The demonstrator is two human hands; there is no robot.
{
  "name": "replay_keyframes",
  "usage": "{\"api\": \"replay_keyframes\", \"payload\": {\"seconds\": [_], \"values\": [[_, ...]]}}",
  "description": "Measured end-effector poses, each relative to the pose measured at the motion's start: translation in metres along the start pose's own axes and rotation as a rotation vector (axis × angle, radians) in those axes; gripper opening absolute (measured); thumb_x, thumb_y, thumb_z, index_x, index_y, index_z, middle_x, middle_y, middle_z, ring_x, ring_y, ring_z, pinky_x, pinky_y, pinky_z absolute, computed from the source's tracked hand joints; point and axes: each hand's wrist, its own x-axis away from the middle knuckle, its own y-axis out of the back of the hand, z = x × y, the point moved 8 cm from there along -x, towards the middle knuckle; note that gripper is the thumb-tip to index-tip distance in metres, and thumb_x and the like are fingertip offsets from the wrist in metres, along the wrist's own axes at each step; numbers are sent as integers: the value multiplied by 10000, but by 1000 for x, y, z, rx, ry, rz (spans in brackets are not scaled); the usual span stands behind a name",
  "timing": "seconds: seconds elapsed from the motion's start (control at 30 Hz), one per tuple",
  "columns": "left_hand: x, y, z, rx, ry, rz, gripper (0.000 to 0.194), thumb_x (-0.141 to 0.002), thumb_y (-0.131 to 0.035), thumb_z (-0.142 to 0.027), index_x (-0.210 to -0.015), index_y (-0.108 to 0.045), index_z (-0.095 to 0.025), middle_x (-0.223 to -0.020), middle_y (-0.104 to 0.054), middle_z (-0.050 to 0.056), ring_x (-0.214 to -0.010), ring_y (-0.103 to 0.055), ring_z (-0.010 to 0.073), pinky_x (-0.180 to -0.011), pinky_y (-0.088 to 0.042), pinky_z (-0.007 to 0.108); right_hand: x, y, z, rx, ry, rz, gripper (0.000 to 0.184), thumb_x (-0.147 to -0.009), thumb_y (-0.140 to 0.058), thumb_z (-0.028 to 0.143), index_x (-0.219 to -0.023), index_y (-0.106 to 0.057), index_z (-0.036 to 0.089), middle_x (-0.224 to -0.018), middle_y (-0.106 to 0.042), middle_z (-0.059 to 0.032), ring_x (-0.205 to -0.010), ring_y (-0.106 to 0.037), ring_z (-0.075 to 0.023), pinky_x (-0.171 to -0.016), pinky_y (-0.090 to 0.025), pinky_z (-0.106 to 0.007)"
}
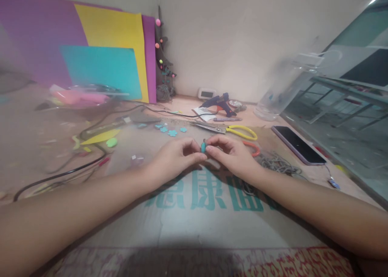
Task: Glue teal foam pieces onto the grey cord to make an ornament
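Note:
A small teal foam flower [203, 147] is held up between my two hands, seen nearly edge-on. My left hand [178, 155] pinches it from the left between thumb and fingers. From the other side, my right hand [232, 152] grips it with thumb and forefinger. Loose teal flowers [172, 133] lie on the cardboard sheet [182, 232] just beyond my left hand. Past my right hand rest scissors with yellow handles [242, 131]. An orange handle loop [252, 148] shows partly behind that hand, and a tangle of grey cord [280, 164] lies to its right.
At the back are a blue glue gun [222, 104], a small white digital display [207, 93] and a clear plastic jug [269, 101]. A phone [298, 145] lies at right. Coloured sheets [103, 69] lean against the wall. A black cable [63, 174] crosses the left side.

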Motion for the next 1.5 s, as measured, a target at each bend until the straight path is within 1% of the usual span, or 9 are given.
{"api": "replay_keyframes", "payload": {"seconds": [0.17,0.27,0.37,0.53,0.63,0.8,1.0,1.2,1.5], "values": [[0,10,-6,142,-88,-89,319,-911,-519,-302,-1212,-488,-202,-780,-626,-1,-708,-613,142,-621,-473,246,0,-3,0,-26,2,45,150,-819,-620,320,-851,-634,174,-850,-679,-41,-791,-624,-160,-736,-494,-308],[-1,9,-13,80,-154,-48,399,-932,-454,-227,-1331,-469,-213,-994,-671,48,-877,-636,156,-803,-495,294,2,-8,2,-15,2,110,144,-821,-623,320,-828,-633,177,-806,-681,-33,-748,-624,-153,-713,-501,-302],[-3,3,-15,-2,-195,41,308,-913,-497,-232,-1206,-587,-198,-1154,-654,68,-958,-632,174,-851,-482,304,5,-15,3,-45,-3,184,133,-834,-609,312,-821,-627,181,-783,-683,-24,-711,-630,-147,-684,-514,-294],[-5,6,-12,-37,-188,4,172,-906,-521,-290,-904,-636,-163,-969,-682,55,-945,-623,193,-843,-471,314,6,-16,5,-30,19,200,112,-831,-611,287,-827,-635,177,-798,-675,-20,-726,-625,-142,-692,-514,-281],[-5,10,-14,71,-161,-47,178,-908,-514,-323,-904,-600,-167,-946,-667,52,-907,-625,182,-797,-484,303,5,-15,6,8,20,209,121,-846,-587,280,-828,-636,170,-795,-670,-24,-719,-615,-139,-677,-506,-276],[-4,9,-14,228,-44,-43,131,-866,-548,-291,-810,-554,-173,-721,-606,-8,-639,-598,121,-630,-473,255,5,-14,8,20,8,198,108,-850,-573,267,-811,-620,177,-740,-647,-11,-650,-578,-121,-595,-480,-245],[-1,14,-14,130,-27,-111,171,-844,-574,-338,-793,-540,-178,-617,-551,-32,-569,-530,112,-568,-424,239,5,-10,6,71,-28,145,98,-843,-567,252,-780,-588,179,-673,-620,9,-546,-523,-101,-514,-432,-225],[3,11,-18,79,-37,-76,171,-873,-549,-333,-802,-537,-178,-631,-570,-25,-585,-536,115,-591,-425,248,3,-4,9,165,5,96,125,-838,-565,263,-755,-601,177,-703,-645,-14,-648,-572,-135,-580,-444,-244],[3,9,-15,-11,-33,-57,178,-870,-555,-330,-800,-566,-166,-664,-596,-13,-622,-550,128,-605,-429,249,3,-2,10,157,19,65,140,-840,-560,291,-751,-589,186,-677,-620,-3,-627,-553,-133,-568,-433,-245]]}}
